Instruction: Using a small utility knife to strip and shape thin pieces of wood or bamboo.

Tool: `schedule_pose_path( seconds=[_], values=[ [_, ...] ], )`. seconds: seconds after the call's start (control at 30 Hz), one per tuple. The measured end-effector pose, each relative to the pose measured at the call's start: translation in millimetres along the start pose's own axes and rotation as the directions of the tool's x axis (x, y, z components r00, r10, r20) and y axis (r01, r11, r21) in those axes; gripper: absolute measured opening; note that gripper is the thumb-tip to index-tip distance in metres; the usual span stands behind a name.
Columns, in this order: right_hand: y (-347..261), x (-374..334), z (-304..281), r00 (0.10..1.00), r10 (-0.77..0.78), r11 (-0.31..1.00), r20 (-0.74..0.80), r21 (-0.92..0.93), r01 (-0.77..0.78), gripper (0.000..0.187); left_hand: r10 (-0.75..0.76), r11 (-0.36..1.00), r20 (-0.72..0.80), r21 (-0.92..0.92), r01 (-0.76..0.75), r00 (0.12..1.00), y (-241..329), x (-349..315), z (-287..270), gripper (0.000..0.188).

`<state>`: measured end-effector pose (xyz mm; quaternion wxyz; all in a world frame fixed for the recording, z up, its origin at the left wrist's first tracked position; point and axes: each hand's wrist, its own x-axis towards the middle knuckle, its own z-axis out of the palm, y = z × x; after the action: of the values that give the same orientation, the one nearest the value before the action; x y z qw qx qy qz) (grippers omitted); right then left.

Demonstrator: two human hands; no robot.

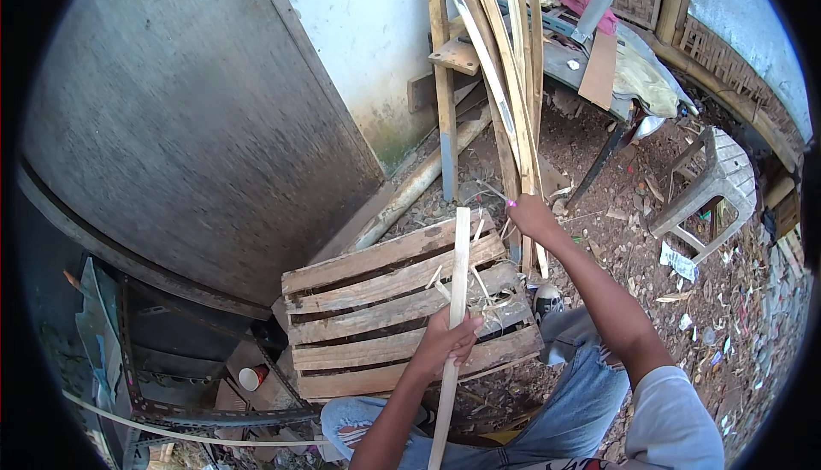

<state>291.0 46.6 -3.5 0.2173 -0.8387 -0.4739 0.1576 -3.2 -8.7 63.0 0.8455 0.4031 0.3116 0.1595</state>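
My left hand is wrapped round a long, pale bamboo strip. The strip stands at a slant over a slatted wooden crate top, its lower end running down past my lap. Farther right, my right hand is closed beside a bundle of tall bamboo strips. A small pink piece shows at its fingers, with a thin line reaching left from it; what exactly it grips cannot be made out. Curled shavings lie on the slats.
A large wooden panel fills the left. At the far right stand a cluttered table and a worn plastic stool. A metal frame with a paper cup is at lower left. Litter and chips cover the ground.
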Motion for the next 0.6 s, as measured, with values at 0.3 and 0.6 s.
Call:
schedule_pose_path(
  seconds=[0.3,0.6],
  values=[
    [-71,-62,-40,0.963,-0.268,0.929,0.013,0.269,0.255,0.03,-0.042,0.959,0.113,-0.276,0.072,0.993,11,-1,-23,0.044],
    [-93,-94,5,0.78,-0.589,0.806,0.212,0.083,0.586,0.022,0.035,0.997,-0.253,0.077,-0.015,0.967,-3,10,-14,0.041]
  ],
)
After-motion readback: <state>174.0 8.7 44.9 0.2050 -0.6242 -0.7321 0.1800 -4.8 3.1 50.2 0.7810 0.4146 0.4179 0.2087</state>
